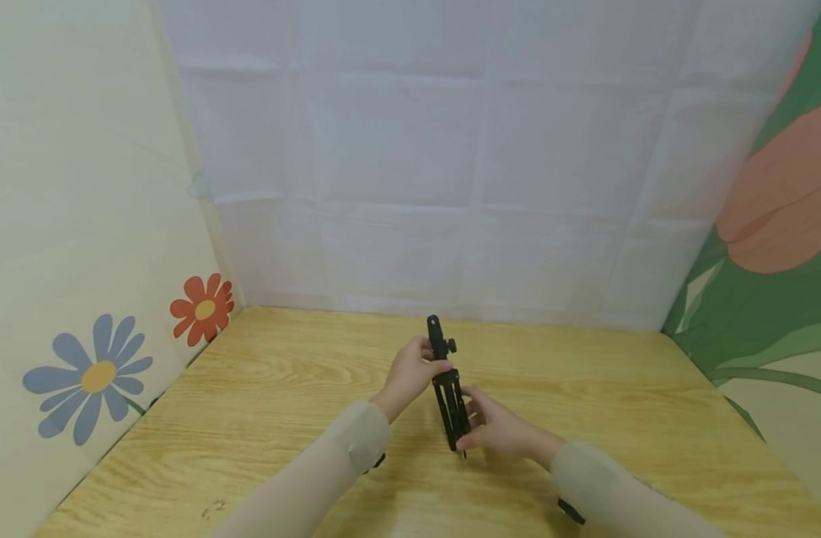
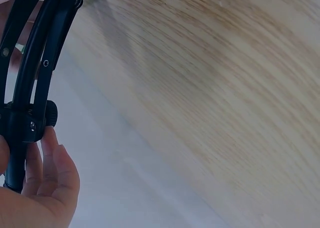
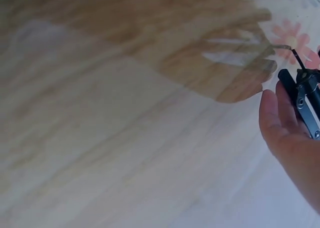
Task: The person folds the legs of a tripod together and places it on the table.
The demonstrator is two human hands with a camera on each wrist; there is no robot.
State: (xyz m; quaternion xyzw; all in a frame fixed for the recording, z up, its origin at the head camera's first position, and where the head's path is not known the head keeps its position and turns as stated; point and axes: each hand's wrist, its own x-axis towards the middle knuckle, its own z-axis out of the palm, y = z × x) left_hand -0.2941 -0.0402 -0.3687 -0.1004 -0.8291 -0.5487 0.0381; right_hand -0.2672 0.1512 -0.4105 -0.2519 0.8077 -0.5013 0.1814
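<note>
A small black tripod (image 1: 447,379) with its legs folded close together is held above the wooden table, tilted slightly. My left hand (image 1: 410,373) grips its upper part, just below a side knob (image 1: 452,345). In the left wrist view, the left hand's fingers (image 2: 65,175) curl around the tube beside the leg collar (image 2: 20,123). Lower down, my right hand (image 1: 500,427) holds the leg ends between thumb and fingers. The right wrist view catches only part of the tripod (image 3: 309,98) at its right edge, against the right hand (image 3: 290,143).
The wood-grain table (image 1: 302,366) runs back to a creased white sheet (image 1: 397,149). A panel with a blue flower (image 1: 90,329) and a red flower (image 1: 193,291) stands at the left. Another panel with a large pink flower (image 1: 787,194) is at the right.
</note>
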